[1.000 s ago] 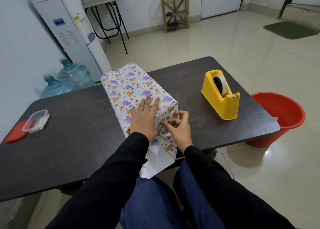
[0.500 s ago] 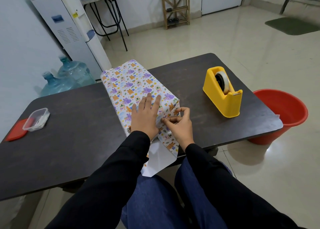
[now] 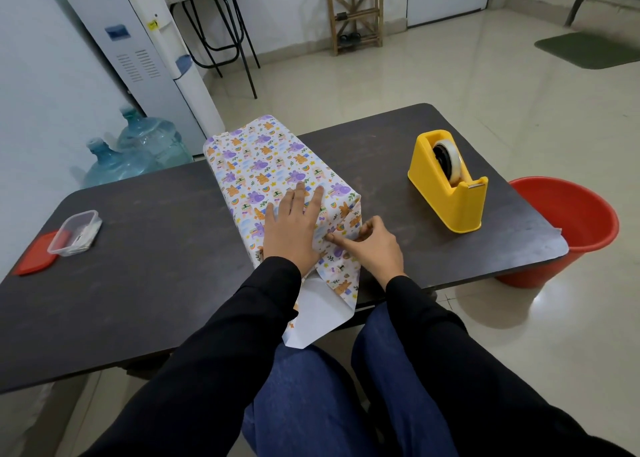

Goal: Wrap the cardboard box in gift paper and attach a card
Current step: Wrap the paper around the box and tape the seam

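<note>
The box, covered in white gift paper [image 3: 263,159] printed with purple and orange cartoon animals, lies lengthwise on the dark table [image 3: 149,283]. My left hand [image 3: 294,228] rests flat on its top near the close end, fingers straight. At the right corner of that end, my right hand [image 3: 370,245] pinches a fold of the paper between thumb and fingers. A loose paper flap [image 3: 318,314], white side up, hangs over the table's front edge towards my lap. No card is visible.
A yellow tape dispenser [image 3: 450,186] stands on the table to the right. A small clear plastic container [image 3: 74,233] and its red lid [image 3: 36,259] sit at the left end. A red bucket [image 3: 575,228] stands on the floor at the right; water bottles stand behind.
My right hand has shifted slightly along the end fold, still pinching the paper. My left hand stays pressed on top. The camera has tilted a little.
</note>
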